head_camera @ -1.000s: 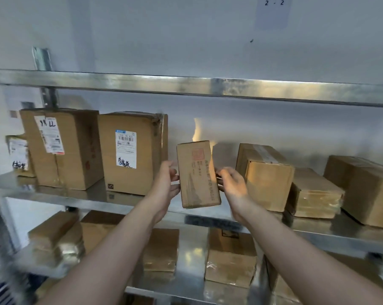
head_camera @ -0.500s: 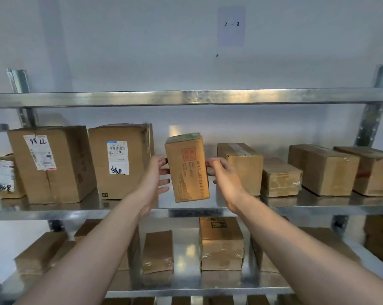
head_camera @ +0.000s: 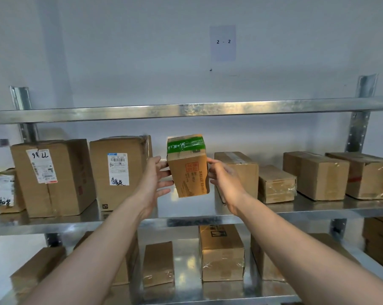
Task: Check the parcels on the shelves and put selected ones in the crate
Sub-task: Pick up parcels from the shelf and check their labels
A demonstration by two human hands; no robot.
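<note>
A small brown parcel [head_camera: 189, 170] with green tape on its top and a red stamp on its front is held between both hands, just above the middle shelf [head_camera: 54, 225]. My left hand [head_camera: 154, 183] presses its left side and my right hand [head_camera: 224, 179] its right side. The parcel tilts so its top faces me. To its left stand two large labelled parcels [head_camera: 51, 177] [head_camera: 119, 170]. A taped parcel [head_camera: 241, 168] stands just right of my right hand. No crate is in view.
Further right on the middle shelf lie smaller boxes [head_camera: 276, 183] [head_camera: 316, 172] [head_camera: 369, 175]. The lower shelf holds several parcels, one [head_camera: 221, 252] under the held box. An upper shelf beam [head_camera: 186, 110] crosses above. A "2 - 2" sign [head_camera: 223, 42] hangs on the wall.
The small parcel has been tipped toward me, showing its green-taped top, and lifted slightly off the shelf. The view has shifted, showing more of the rack's right side.
</note>
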